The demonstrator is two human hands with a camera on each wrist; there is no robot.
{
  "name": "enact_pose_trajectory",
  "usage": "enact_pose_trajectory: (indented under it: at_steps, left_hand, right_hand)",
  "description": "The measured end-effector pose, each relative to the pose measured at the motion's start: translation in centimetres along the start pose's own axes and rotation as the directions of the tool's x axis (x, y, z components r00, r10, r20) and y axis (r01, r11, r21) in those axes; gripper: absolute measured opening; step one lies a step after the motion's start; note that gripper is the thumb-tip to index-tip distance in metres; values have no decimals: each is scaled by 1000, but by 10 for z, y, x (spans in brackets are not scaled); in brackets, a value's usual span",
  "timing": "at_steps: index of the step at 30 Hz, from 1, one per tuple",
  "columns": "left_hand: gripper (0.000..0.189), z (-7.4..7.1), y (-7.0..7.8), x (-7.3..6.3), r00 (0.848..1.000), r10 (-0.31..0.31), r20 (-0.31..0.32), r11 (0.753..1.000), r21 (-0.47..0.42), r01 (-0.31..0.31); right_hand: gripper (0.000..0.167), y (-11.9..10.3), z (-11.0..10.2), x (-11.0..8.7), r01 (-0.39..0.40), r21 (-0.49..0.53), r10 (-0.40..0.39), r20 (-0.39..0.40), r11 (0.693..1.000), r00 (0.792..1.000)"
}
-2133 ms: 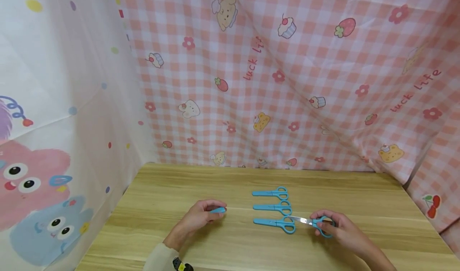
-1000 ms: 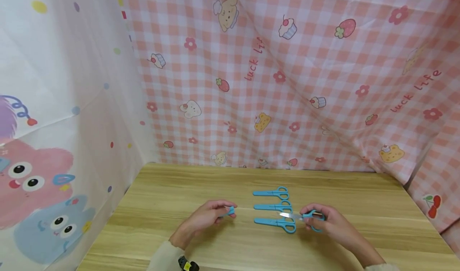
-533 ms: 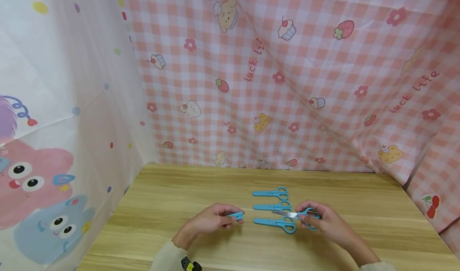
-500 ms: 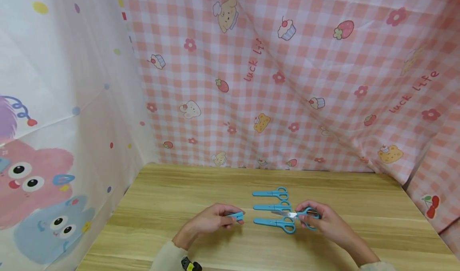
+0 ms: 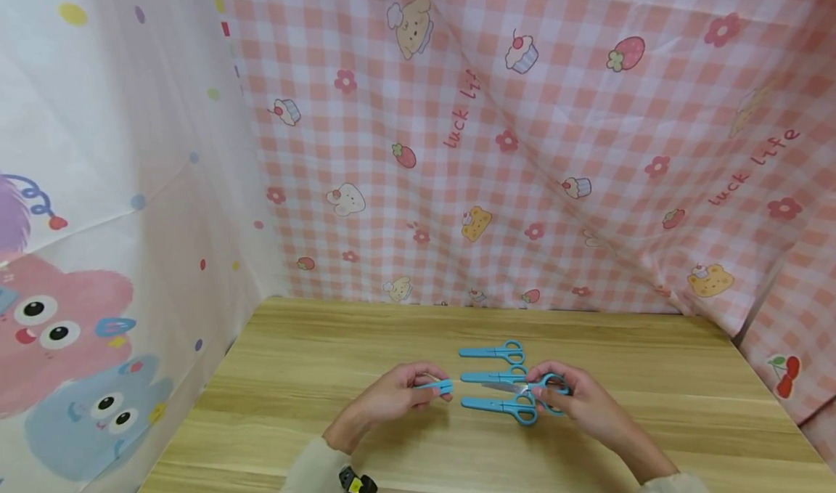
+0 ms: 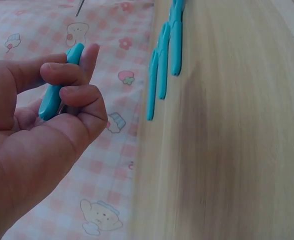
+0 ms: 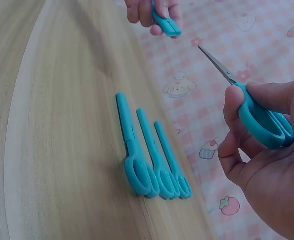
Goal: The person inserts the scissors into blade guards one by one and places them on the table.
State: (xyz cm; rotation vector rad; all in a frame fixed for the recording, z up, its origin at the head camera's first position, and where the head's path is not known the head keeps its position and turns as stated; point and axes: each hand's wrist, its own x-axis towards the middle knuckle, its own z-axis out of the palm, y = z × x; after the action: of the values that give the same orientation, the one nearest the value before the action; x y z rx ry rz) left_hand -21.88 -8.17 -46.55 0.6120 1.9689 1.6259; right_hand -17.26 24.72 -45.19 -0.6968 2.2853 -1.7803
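Observation:
My left hand (image 5: 398,391) pinches a blue scissors cover (image 5: 443,387) between thumb and curled fingers, its mouth turned to the right. In the left wrist view the cover (image 6: 52,100) lies partly behind the fingers. My right hand (image 5: 578,395) holds a pair of scissors (image 7: 262,120) by the blue handles. Their bare metal blades (image 7: 216,63) are closed together and point at the cover, a short gap away. Beneath, three covered blue scissors lie in a row on the table: the far pair (image 5: 493,352), the middle pair (image 5: 483,377) and the near pair (image 5: 499,406).
The wooden table (image 5: 294,348) ends at a pink checked cloth (image 5: 366,210) behind it. A white cloth with cartoon figures (image 5: 157,224) hangs on the left. A dark band with a yellow patch (image 5: 355,483) is on the left wrist.
Both hands have come closer together: the left with the cover moved right, the right with the scissors moved left. The three scissors on the table stay in place.

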Motion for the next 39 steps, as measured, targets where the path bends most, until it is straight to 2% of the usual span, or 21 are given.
enact_pose_trajectory:
  at_steps: [8, 13, 22, 39]
  left_hand:
    - [21, 7, 6, 3, 1000, 19, -24, 1000, 15, -19]
    - [20, 10, 9, 3, 1000, 11, -27, 1000, -10, -11]
    - [23, 15, 12, 5, 999, 2, -43, 1000, -30, -4]
    - [21, 19, 14, 7, 998, 0, -59, 999, -45, -3]
  right_hand:
    - [19, -3, 3, 3, -18, -4, 18, 1, 1000, 1000]
    - [18, -4, 4, 3, -20, -6, 20, -3, 1000, 1000]
    - [19, -5, 4, 4, -55, 2, 55, 7, 998, 998]
    - [21, -7, 5, 6, -69, 11, 69, 12, 998, 998]
